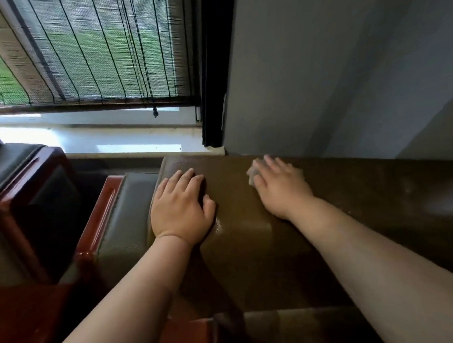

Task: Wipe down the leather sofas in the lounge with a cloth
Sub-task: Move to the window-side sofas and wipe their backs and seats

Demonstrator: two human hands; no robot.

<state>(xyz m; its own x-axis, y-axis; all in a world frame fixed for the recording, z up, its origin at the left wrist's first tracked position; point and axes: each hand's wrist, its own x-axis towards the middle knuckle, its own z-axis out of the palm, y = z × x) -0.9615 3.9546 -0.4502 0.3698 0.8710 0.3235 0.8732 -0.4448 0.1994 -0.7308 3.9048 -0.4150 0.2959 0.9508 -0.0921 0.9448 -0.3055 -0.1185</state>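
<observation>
Two hands lie on the brown leather sofa, on the top of its backrest. Cloth: pale grey, small, mostly hidden under the right hand; only a crumpled edge shows at the hand's left side and a blurred fringe beyond the fingers. Right hand is palm down on the cloth, fingers extended and slightly spread, pressing it flat against the leather near the back edge by the wall; outline is motion-blurred, so whether any fingertip hooks the cloth I cannot tell. Left hand is palm down near the backrest's left end, fingers relaxed and close together, thumb out to the right, holding nothing, resting on the leather. Hands are apart, a bare strip of leather between them. Left of the backrest: the sofa's armrest with a red-brown wooden trim. Further left, a second sofa in darker leather with the same wood. Behind both: a white sill, a woven blind with dark cords, and a black window frame meeting the grey wall.
</observation>
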